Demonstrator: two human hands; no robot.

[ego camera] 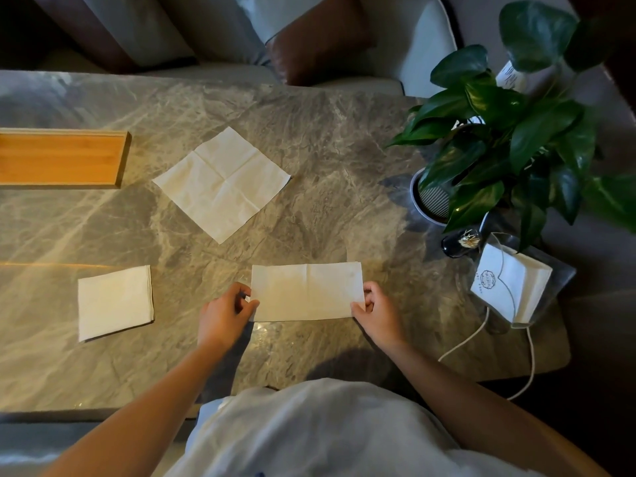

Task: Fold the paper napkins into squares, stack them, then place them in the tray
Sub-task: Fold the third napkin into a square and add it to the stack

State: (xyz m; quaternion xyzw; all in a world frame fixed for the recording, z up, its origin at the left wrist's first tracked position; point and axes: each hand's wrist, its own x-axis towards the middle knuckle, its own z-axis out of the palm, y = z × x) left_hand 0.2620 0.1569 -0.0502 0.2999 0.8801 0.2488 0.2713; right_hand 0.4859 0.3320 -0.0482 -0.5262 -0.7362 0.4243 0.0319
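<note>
Head view. Glossy stone counter [327, 139], grey-brown, veined like marble.

Near the front edge, lying flat: long rectangular napkin [306, 292], soft off-white paper folded once, a faint crease across its middle. Left grip [225, 313] pinching its left short edge between thumb and fingers. Right grip [377, 309] pinching the right short edge the same way.

To the left, well apart: folded square napkin [115, 302], layered edges showing along its right side. Farther back: unfolded napkin [222, 182], turned like a diamond, quartered by cross-shaped creases. At far left: wooden tray [62, 160], shallow, rectangular, honey-coloured grain, raised rim. All three napkins on the counter, apart from the tray.

At right: leafy green plant [509, 132] in a ribbed white pot [430, 201]. Just in front of it, a clear plastic packet [512, 287] with white folded contents and a round emblem, lettering too small to read. White cord [464, 342] trailing off the counter edge.
</note>
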